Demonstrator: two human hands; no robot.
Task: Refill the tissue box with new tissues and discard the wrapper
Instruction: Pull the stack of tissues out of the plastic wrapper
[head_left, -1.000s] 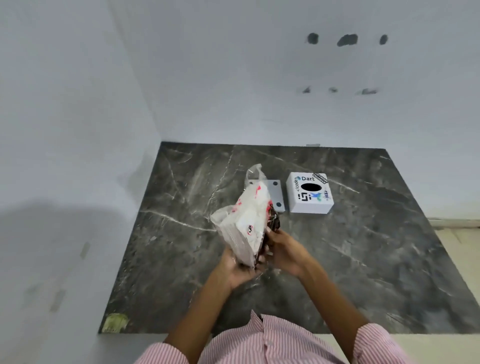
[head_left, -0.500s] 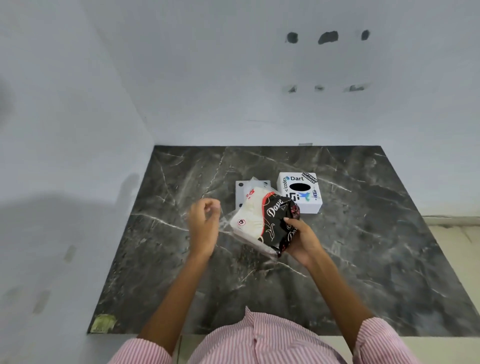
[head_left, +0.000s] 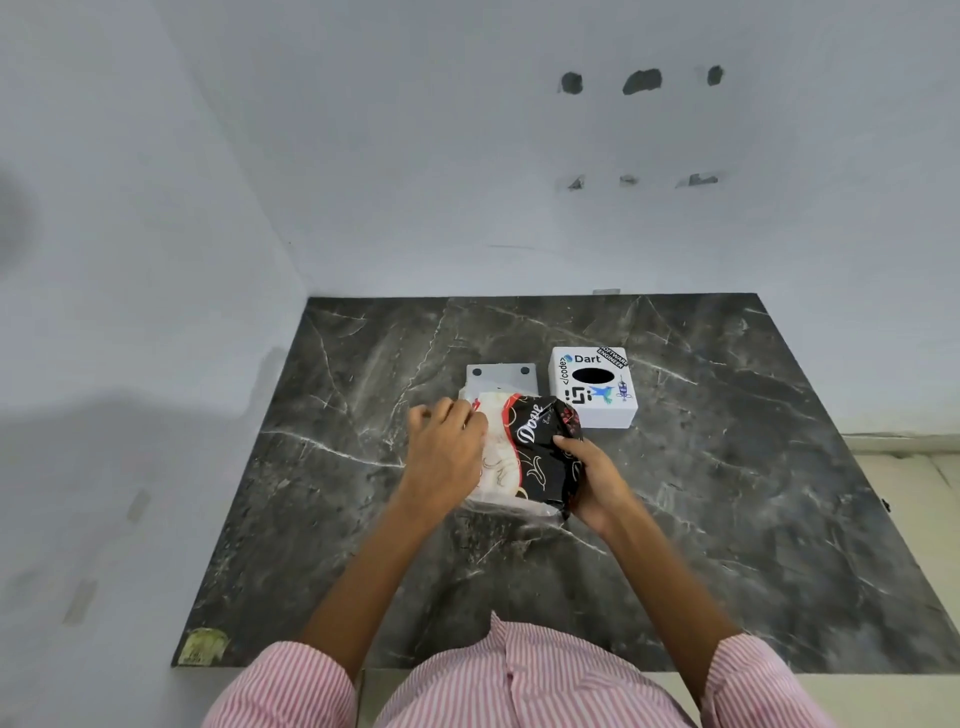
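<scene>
A tissue pack (head_left: 524, 452), wrapped in black, white and red printed plastic, is held between both hands over the middle of the dark marble table (head_left: 727, 519). The right hand (head_left: 592, 480) is clamped on the pack's black right side, with the thumb laid across the top and the fingers hidden beneath. The left hand (head_left: 447, 449) is laid over the pack's white left side, its fingers (head_left: 441, 413) curled together at the upper left corner; whether the wrapper is actually pinched there cannot be told, since the hand covers that edge. Just behind the pack, a flat grey plate (head_left: 501, 375) with two dark dots is seen on the table, its near edge overlapped by the pack. Beside that plate, to the right, a white tissue box (head_left: 592, 387) is set upright, with a dark oval opening on top and stickers around it; it is just beyond the pack's far right corner. A yellowish patch (head_left: 202, 644) is seen at the table's near left corner. Pink striped sleeves (head_left: 753, 686) are visible at the bottom, and white walls (head_left: 467, 156) enclose the table on two sides.
</scene>
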